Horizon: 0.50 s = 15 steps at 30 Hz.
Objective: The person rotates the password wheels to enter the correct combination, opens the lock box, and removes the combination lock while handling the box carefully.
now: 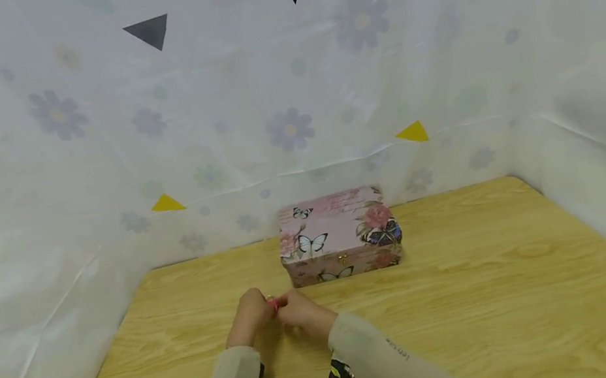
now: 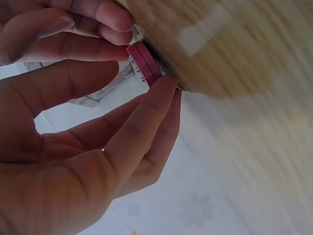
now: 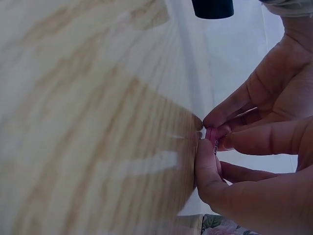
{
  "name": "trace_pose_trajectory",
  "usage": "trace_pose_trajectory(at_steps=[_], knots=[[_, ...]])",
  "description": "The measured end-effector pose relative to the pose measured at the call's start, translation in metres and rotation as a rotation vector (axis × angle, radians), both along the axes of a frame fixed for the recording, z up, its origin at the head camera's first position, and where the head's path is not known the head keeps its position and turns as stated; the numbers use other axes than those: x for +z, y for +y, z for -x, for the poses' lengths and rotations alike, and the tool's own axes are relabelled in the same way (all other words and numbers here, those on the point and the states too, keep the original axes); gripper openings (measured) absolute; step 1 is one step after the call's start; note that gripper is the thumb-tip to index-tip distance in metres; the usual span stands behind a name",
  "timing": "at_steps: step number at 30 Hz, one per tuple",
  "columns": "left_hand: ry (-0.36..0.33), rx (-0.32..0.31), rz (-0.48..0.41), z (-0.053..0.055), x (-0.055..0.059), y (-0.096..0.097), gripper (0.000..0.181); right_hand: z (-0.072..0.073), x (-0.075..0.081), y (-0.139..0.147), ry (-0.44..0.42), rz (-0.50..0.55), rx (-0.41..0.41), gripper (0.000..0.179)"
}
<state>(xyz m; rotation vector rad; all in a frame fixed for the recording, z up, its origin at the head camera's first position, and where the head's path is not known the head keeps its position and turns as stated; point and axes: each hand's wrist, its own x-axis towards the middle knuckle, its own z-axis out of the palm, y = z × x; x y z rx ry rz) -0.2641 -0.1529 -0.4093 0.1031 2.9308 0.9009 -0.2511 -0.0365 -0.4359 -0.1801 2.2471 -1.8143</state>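
A small pink combination padlock point(image 2: 145, 63) with a row of number dials is held between both hands, low over the wooden table. In the head view my left hand point(image 1: 251, 314) and right hand point(image 1: 302, 314) meet fingertip to fingertip at it, just in front of the box's left corner. My left fingers point(image 2: 146, 117) pinch one end of the padlock in the left wrist view. From the other side, right fingertips point(image 3: 209, 164) grip it in the right wrist view. The hands cover much of the padlock, including most of its shackle.
A pink keepsake box point(image 1: 340, 236) with butterflies and roses stands closed near the table's back edge, its small gold clasp point(image 1: 342, 258) facing forward. White flowered sheeting point(image 1: 287, 86) hangs behind and beside the wooden table point(image 1: 474, 294). A black device point(image 1: 340, 376) sits at the right wrist.
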Motion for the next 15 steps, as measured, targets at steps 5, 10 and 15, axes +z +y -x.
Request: trace_pose_trajectory(at_steps=[5,10,15], knots=[[0.026,-0.019,0.036,0.0,0.003,-0.001,0.029,0.0,0.001,0.0,-0.018,0.025,0.019,0.026],[0.004,-0.036,0.053,-0.004,-0.002,-0.005,0.028,-0.006,-0.004,-0.003,-0.007,-0.001,0.047,0.023],[-0.028,-0.038,0.037,-0.007,-0.008,-0.007,0.033,-0.013,-0.006,-0.005,-0.008,-0.001,0.045,0.022]])
